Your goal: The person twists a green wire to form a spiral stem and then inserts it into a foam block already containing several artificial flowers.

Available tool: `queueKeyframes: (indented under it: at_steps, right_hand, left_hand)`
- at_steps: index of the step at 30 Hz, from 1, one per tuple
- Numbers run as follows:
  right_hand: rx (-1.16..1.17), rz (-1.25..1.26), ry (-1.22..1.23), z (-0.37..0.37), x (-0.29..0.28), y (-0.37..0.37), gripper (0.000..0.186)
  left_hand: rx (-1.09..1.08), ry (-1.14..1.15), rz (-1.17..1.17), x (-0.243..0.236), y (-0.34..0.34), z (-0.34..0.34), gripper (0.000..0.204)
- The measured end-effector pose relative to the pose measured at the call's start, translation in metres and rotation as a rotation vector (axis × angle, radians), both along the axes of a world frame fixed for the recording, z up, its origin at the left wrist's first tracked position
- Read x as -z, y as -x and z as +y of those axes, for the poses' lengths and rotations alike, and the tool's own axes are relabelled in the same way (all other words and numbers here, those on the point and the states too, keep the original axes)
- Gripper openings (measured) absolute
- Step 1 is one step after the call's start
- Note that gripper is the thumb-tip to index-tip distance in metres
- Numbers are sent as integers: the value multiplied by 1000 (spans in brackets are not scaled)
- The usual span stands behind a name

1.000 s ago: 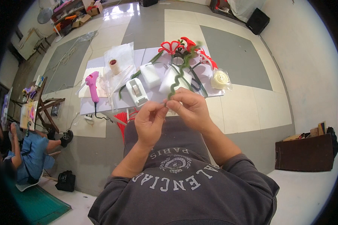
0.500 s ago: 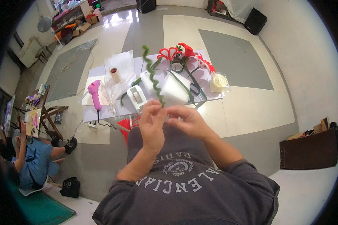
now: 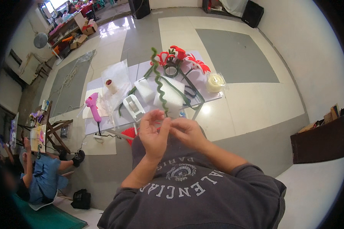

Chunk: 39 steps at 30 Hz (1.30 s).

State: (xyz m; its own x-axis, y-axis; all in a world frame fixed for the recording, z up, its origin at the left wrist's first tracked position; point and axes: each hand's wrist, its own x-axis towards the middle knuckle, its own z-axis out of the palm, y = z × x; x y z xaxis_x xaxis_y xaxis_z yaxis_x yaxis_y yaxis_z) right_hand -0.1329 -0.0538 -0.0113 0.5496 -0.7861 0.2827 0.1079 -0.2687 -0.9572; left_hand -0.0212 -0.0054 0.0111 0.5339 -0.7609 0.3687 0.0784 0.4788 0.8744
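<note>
A long green pipe cleaner point(image 3: 159, 86), bent into a wave, rises from between my hands over the table. My left hand point(image 3: 153, 133) is closed on its lower end, thumb and forefinger meeting there. Right beside it, my right hand point(image 3: 189, 133) pinches at the same end, its fingertips close to the left thumb; the very tip is hidden. Just beyond the hands are a white foam block point(image 3: 172, 93) with green strips across it and a white tape dispenser point(image 3: 133, 107). Red and white fuzzy flowers point(image 3: 195, 61) lie at the table's far side.
On the table point(image 3: 139, 70) are a pink glue gun point(image 3: 93, 105), clear plastic sleeves point(image 3: 116, 78), a dark tape roll point(image 3: 171, 70), dark-handled scissors point(image 3: 190, 92) and a wrapped cream roll point(image 3: 216, 82). Red stems point(image 3: 129, 134) hang below its near edge. Another person point(image 3: 42, 171) sits at left.
The view has turned slightly, shifting the table a little leftward. The pipe cleaner stands straighter, its top leaning less to the left. Both hands keep their hold at its lower end.
</note>
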Motion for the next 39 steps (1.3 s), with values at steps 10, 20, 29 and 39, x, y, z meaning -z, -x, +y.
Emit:
queueKeyframes:
  at_steps: [10,20,29,39]
  right_hand:
    - [27,12,172,-4,5,6,13]
    - [10,10,145,-6,15,9,15]
    - [203,-84,-184,-32,12,41,13]
    - [127,109,-53,-75,9,36,11]
  left_hand:
    - [-133,-23,-413,5,-4,-5,14]
    - [3,-200,-163,5,-1,-6,13]
    - [-299,-361,-879,-19,-29,-47,62]
    - [-174,-828,-945,-6,-48,-80,64]
